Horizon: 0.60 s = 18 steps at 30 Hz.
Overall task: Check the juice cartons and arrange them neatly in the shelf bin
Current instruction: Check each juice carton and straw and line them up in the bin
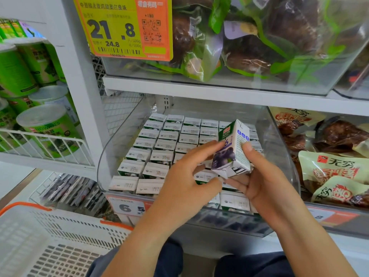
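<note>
To my far left sit green canisters [46, 126] on a wire rack, and a white basket with orange rim [26, 208] stands low beside my knees. Next comes the clear shelf bin [111, 148], packed with rows of juice cartons [151, 148] standing upright, tops showing. My left hand [185, 182] reaches in with fingers curled, its fingertips touching the purple face of the one carton [232, 150] I have lifted out. My right hand [265, 182] holds that carton from beneath and behind, thumb pressed on its white side panel, so it hangs tilted above the right part of the bin, clear of the rows. I judge this to be the checking step: I am turning the carton to read its faces. Next it should go back upright into a gap in the rows, which my hands hide, squared with its neighbours. To the right lie snack packets [335, 168].
</note>
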Each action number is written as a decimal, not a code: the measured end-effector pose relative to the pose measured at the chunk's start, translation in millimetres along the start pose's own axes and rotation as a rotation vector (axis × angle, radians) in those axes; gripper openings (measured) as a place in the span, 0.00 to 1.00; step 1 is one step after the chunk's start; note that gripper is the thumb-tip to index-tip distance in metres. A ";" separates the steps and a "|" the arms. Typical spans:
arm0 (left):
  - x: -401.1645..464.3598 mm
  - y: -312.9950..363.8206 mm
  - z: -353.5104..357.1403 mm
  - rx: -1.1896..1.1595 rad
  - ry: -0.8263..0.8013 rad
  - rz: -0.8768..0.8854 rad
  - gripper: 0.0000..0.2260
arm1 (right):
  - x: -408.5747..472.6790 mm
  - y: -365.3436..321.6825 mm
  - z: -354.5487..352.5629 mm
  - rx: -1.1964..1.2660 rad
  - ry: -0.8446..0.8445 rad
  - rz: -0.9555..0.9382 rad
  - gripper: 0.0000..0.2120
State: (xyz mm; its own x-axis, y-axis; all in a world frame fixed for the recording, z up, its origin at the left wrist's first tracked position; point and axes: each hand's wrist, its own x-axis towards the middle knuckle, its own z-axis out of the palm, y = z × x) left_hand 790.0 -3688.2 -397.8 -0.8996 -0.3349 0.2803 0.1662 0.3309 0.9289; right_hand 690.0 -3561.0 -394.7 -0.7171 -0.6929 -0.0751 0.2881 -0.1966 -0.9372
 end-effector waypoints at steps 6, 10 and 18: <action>0.4 -1.6 3.5 0.031 0.053 -0.007 0.21 | -0.7 0.7 2.4 -0.066 0.102 -0.043 0.23; 1.3 0.9 0.7 -0.062 0.059 -0.016 0.16 | -1.3 -2.1 -0.2 -0.098 0.127 -0.023 0.24; 1.4 2.6 -6.7 -0.263 0.137 -0.095 0.10 | -0.5 0.5 -3.8 -0.188 0.220 -0.027 0.06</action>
State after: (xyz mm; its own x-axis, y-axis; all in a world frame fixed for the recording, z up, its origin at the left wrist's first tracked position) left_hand 791.9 -3693.8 -393.4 -0.8565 -0.4748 0.2025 0.1989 0.0584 0.9783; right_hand 688.0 -3558.1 -396.4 -0.8490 -0.5184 -0.1021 0.1593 -0.0670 -0.9849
